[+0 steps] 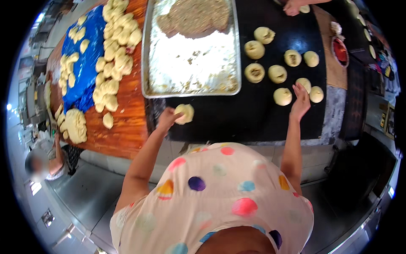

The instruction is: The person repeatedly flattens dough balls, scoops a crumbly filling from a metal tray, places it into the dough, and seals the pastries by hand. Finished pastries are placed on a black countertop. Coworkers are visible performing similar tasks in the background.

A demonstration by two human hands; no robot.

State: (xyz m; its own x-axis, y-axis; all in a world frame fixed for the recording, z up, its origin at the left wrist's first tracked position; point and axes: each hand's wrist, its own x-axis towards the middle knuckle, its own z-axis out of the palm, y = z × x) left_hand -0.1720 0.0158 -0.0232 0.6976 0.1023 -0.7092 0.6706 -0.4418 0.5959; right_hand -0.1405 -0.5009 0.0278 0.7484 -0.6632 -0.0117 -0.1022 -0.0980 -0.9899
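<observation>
Dough ball [185, 113] pinched at its left edge by left hand [167, 119], fingers curled round it, on black griddle [237, 114] just below front rim of metal tray [146, 63]. Underside of ball and fingertips behind it hidden. Right hand [300, 101] raised over griddle, fingers spread and open, holding nothing, fingertips at a filled dough round [303, 84]; contact or small gap, cannot tell.

Filled rounds on griddle, counted: nine in a loose cluster, among them one at [254, 49], one at [265, 34], one at [254, 73], one at [282, 96]; fillings show as dark centres on some, others too blurred to judge. Tray: one, far edge cut off at top, holding one brownish mass of filling [194, 17] and a floury, crumb-strewn floor. Raw dough pieces [114, 51] heaped on wooden board [127, 122] and blue plastic sheet [86, 59]: too many and too overlapped to count. One larger lump of dough [76, 125] near board's front corner.

Another person's hand [292, 7] at top edge, on one more piece of dough, mostly cut off. A second person [40, 163] at lower left, largely outside view. Own spotted garment [211, 190] blocking near edge of counter. Things along right rim too distorted to make out.
</observation>
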